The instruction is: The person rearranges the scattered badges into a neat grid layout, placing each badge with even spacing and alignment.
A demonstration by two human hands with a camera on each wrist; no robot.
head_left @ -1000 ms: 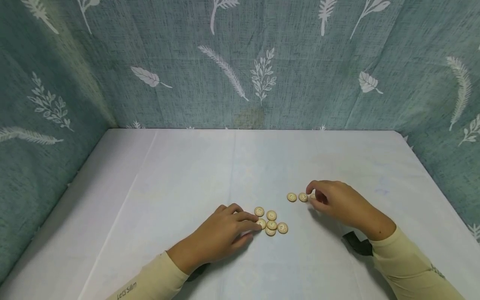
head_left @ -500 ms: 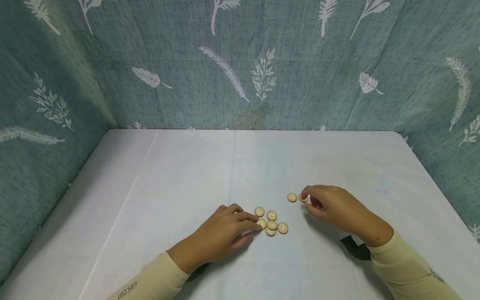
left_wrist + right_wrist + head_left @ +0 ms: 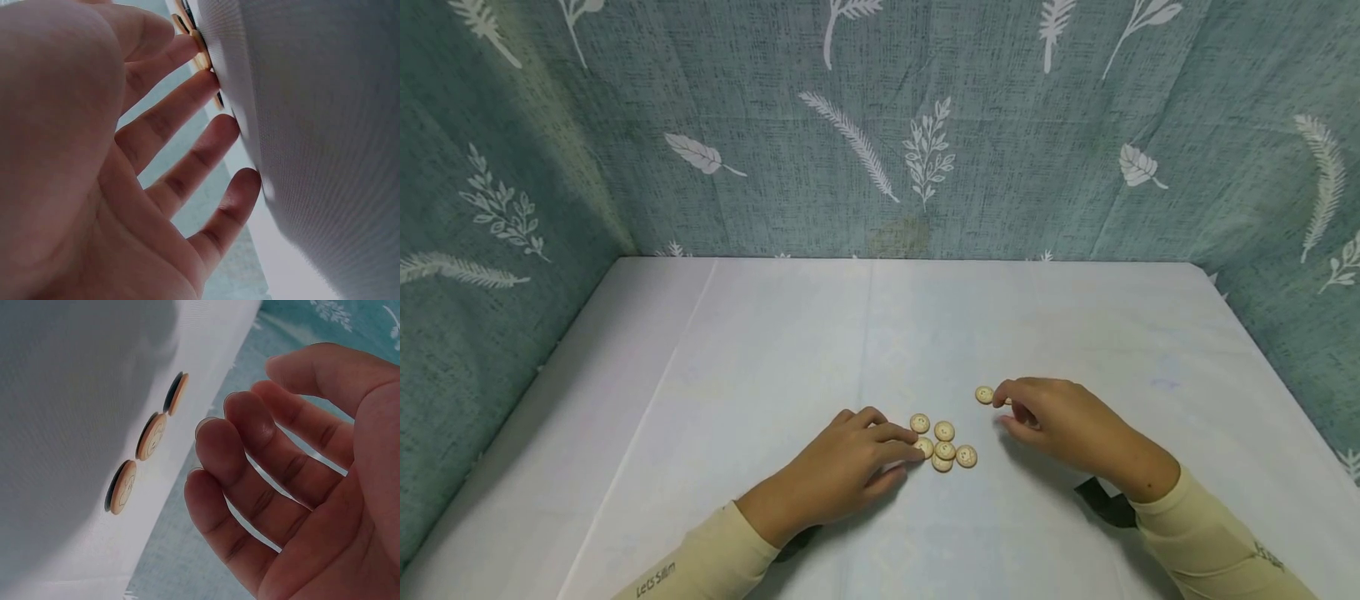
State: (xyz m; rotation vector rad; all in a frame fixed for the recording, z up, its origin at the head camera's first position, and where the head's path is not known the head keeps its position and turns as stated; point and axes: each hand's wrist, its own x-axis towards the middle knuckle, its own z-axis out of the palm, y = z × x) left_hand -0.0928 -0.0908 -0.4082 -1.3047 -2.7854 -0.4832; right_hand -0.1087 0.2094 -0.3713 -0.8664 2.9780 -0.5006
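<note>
Round, pale wooden buttons lie on the white cloth in the head view. My left hand point(image 3: 838, 467) rests beside a small cluster of several buttons point(image 3: 966, 457), its fingertips touching the nearest one point(image 3: 924, 448). The left wrist view shows straight, spread fingers, with button edges point(image 3: 201, 53) by the fingertips. My right hand point(image 3: 1067, 425) hovers over a short row of buttons point(image 3: 984, 395), hiding part of it. Three buttons in that row, including the closest point(image 3: 124, 487), show in the right wrist view. The right fingers point(image 3: 219, 450) are loosely bent, apart from the buttons, holding nothing.
A white cloth point(image 3: 737, 350) covers the table. Green curtains point(image 3: 760, 167) with white leaf prints stand behind it and along both sides. A dark strap point(image 3: 1107, 502) is at the right wrist.
My right hand has moved left and slightly nearer along the row, from the right end of the buttons towards the left one. The left hand and the cluster have stayed in place.
</note>
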